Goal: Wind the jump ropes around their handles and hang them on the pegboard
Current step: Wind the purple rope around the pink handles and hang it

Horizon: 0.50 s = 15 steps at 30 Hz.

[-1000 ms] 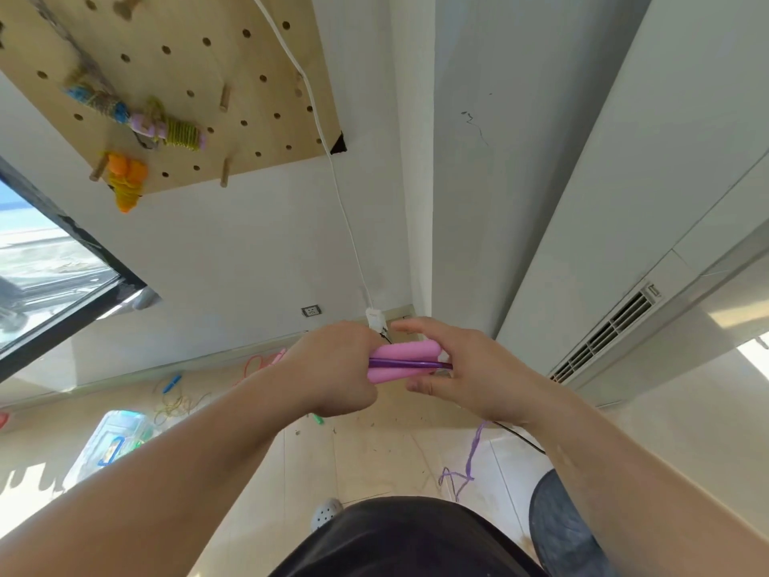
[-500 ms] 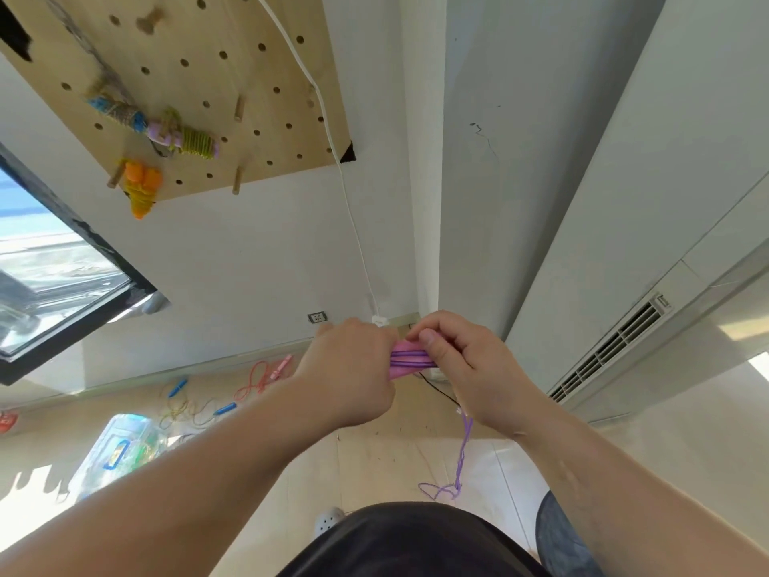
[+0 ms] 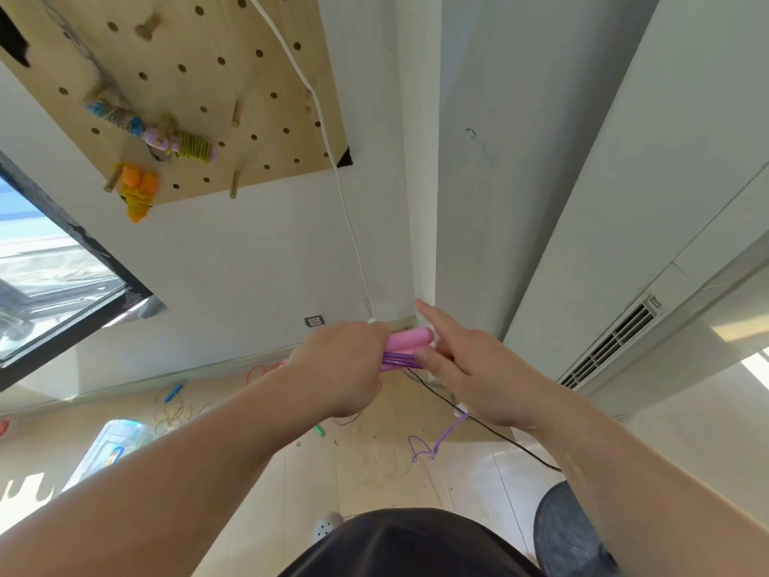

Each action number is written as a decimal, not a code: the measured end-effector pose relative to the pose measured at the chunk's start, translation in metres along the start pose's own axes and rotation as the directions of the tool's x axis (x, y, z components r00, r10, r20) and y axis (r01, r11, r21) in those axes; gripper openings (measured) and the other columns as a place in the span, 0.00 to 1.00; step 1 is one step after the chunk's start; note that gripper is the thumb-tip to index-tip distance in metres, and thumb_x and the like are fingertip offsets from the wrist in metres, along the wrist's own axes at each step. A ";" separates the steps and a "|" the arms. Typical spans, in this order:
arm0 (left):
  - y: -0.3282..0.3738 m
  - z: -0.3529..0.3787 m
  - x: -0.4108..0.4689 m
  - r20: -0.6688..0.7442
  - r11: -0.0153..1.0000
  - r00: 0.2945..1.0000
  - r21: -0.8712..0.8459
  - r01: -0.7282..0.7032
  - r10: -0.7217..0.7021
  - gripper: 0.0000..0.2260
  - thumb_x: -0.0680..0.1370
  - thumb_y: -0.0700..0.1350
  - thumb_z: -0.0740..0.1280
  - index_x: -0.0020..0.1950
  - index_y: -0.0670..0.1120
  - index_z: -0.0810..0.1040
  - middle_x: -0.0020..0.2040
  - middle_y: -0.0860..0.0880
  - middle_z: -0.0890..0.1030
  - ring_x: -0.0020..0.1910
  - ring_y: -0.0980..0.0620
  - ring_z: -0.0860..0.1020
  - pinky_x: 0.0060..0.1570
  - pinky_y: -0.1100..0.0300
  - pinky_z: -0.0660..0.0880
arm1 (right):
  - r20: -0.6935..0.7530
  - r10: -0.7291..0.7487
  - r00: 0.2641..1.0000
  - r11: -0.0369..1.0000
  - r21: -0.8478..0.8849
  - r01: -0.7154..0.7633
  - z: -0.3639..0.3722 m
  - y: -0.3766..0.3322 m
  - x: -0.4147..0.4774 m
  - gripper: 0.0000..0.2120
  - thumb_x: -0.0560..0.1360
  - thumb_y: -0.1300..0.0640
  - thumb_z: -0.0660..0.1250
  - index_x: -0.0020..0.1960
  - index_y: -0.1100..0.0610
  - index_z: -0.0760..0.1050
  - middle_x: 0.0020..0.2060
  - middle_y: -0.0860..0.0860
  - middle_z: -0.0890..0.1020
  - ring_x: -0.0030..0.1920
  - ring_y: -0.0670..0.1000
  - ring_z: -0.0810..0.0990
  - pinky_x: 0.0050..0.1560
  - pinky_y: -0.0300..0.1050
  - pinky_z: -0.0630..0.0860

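Gripping the pair of pink handles (image 3: 410, 341) at chest height, the left hand (image 3: 341, 368) has its fingers curled round one end, so only the rounded far ends show. The purple rope (image 3: 399, 361) is wound in several turns round the handles just beside that fist. The right hand (image 3: 470, 368) meets the bundle from the other side: its index finger points straight up, its thumb lies against the turns, and its other fingers are hidden under the palm, so I cannot tell whether it holds the rope. A loose tail of the rope comes out below the right palm and hangs down in a small loop.

The pegboard (image 3: 187, 77) is on the wall up and to the left, well apart from the hands and cut off by the top edge. Three wound ropes (image 3: 183, 143) hang on it, with bare pegs (image 3: 236, 114) to their right. A white cable (image 3: 333, 160) runs down the board's right side. Loose ropes (image 3: 172, 393) and a plastic box (image 3: 112, 443) lie on the floor (image 3: 374, 472) at left, and a black cable (image 3: 478, 422) crosses it under the right wrist.
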State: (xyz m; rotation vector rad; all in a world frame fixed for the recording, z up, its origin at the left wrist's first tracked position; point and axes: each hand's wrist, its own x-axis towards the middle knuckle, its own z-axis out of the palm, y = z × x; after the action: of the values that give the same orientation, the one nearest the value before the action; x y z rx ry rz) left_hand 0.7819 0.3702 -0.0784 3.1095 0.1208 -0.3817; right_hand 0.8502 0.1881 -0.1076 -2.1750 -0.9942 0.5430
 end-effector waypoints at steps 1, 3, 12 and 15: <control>-0.001 0.001 0.000 0.016 0.999 1.000 0.038 0.006 -0.006 0.07 0.79 0.43 0.61 0.51 0.51 0.63 0.52 0.49 0.78 0.49 0.44 0.78 0.43 0.55 0.69 | 0.054 0.017 0.998 0.990 -0.142 -0.009 -0.002 0.000 0.001 0.29 0.84 0.42 0.55 0.81 0.44 0.51 0.35 0.39 0.73 0.41 0.43 0.72 0.43 0.41 0.66; -0.003 0.003 0.001 0.040 0.997 0.999 0.072 0.021 -0.024 0.07 0.79 0.42 0.61 0.52 0.50 0.64 0.52 0.48 0.79 0.48 0.45 0.77 0.43 0.55 0.70 | 0.081 0.021 0.996 0.935 -0.354 0.009 -0.007 0.000 0.001 0.23 0.85 0.43 0.54 0.78 0.45 0.59 0.38 0.40 0.71 0.44 0.49 0.71 0.44 0.44 0.64; -0.022 -0.002 0.004 0.089 0.990 0.995 -0.128 0.050 -0.038 0.08 0.79 0.43 0.62 0.45 0.50 0.64 0.41 0.52 0.70 0.40 0.50 0.72 0.39 0.56 0.66 | 0.050 -0.101 0.994 0.891 -0.440 0.112 -0.011 0.010 -0.009 0.12 0.86 0.50 0.53 0.50 0.52 0.71 0.41 0.47 0.76 0.44 0.53 0.73 0.47 0.51 0.71; -0.020 -0.009 -0.002 0.103 0.977 0.994 -0.211 -0.013 0.035 0.10 0.77 0.42 0.64 0.41 0.51 0.64 0.40 0.51 0.72 0.37 0.52 0.71 0.36 0.56 0.66 | 0.035 -0.154 0.987 0.909 -0.386 0.156 -0.007 0.024 -0.011 0.10 0.86 0.51 0.55 0.51 0.51 0.73 0.39 0.44 0.74 0.42 0.50 0.71 0.44 0.47 0.69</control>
State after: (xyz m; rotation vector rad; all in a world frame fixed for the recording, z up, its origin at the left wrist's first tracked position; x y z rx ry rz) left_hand 0.7801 0.3904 -0.0687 2.8736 0.1144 -0.4979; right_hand 0.8595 0.1657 -0.1191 -2.4059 -1.3580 0.2900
